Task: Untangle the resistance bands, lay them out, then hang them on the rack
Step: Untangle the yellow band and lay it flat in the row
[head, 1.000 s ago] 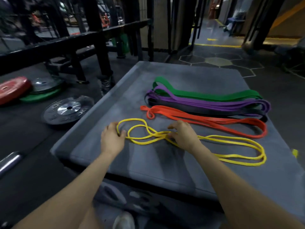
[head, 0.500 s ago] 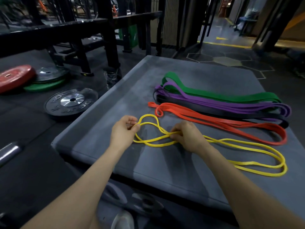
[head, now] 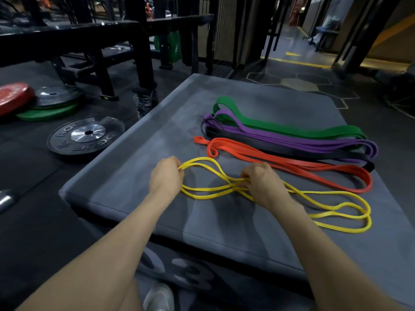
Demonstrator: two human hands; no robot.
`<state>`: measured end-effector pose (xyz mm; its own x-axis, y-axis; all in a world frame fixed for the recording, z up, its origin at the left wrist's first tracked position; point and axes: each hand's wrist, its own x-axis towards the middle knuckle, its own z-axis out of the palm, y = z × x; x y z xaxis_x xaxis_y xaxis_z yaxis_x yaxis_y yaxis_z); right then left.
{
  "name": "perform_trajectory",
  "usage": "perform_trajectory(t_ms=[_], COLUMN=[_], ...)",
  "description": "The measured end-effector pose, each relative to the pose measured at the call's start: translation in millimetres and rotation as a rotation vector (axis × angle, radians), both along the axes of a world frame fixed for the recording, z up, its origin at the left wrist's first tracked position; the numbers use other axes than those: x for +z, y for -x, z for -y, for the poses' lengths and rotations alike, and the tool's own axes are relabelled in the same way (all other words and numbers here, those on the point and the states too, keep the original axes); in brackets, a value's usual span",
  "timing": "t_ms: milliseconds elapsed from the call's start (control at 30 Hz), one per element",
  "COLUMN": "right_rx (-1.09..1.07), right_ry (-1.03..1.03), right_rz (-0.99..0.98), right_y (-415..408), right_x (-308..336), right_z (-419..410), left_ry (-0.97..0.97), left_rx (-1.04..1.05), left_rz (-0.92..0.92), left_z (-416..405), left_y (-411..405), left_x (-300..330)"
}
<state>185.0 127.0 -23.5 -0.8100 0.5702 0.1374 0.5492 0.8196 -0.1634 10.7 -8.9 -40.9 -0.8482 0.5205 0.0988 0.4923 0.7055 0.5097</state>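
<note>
A thin yellow band (head: 332, 208) lies looped across the near side of a grey padded box (head: 139, 140). My left hand (head: 166, 178) pinches its left end loop. My right hand (head: 260, 182) grips the strands where they cross in the middle. Behind it, side by side, lie an orange band (head: 292, 167), a black band (head: 280, 150), a purple band (head: 292, 140) and a green band (head: 280, 127), all stretched out lengthwise.
Weight plates lie on the dark floor at left: a black one (head: 86, 135), and a red (head: 11, 97), grey and green stack. A black steel rack (head: 139, 41) stands behind the box. My shoe (head: 159, 298) shows at the bottom.
My left hand has drawn the yellow band's end loop together and leftward, narrowing the loops. My right hand stays at the crossing. The camera has shifted slightly.
</note>
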Motion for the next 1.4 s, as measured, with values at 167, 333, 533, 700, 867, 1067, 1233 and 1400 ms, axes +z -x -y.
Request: perform_trajectory(t_ms=[167, 333, 533, 700, 867, 1067, 1233, 1400], right_rx=[-0.056, -0.367, -0.67, -0.85, -0.932, -1.068, -1.101, -1.054], right_ry=[0.094, 0.103, 0.022, 0.07, 0.212, 0.26, 0.269, 0.228], right_rz=[-0.199, -0.255, -0.174, -0.206, -0.29, -0.39, -0.33, -0.287], right_y=[-9.5, -53.5, -127.2, -162.3, -165.9, -182.3, -194.3, -193.5], right_x=[5.2, 4.2, 0.8, -8.0, -9.6, -5.3, -6.5, -8.1], right_z=[-10.5, -23.5, -39.0, -48.3, -57.2, -72.1, -71.2, -67.3], left_ry=[-0.097, -0.094, -0.15, -0.151, -0.269, -0.533, -0.432, -0.164], left_rx=[0.026, 0.055, 0.118, 0.167, 0.155, 0.285, 0.232, 0.269], left_rz=[-0.055, 0.001, 0.13, 0.118, 0.104, 0.237, 0.196, 0.007], left_z=[7.7, -3.3, -14.8, -14.1, -13.8, -17.1, -22.2, -28.4], left_y=[15.6, -1.2, -5.2, -12.3, -14.2, 6.4, 1.9, -14.3], left_x=[6.0, 5.1, 6.0, 12.7, 12.5, 8.2, -4.4, -3.0])
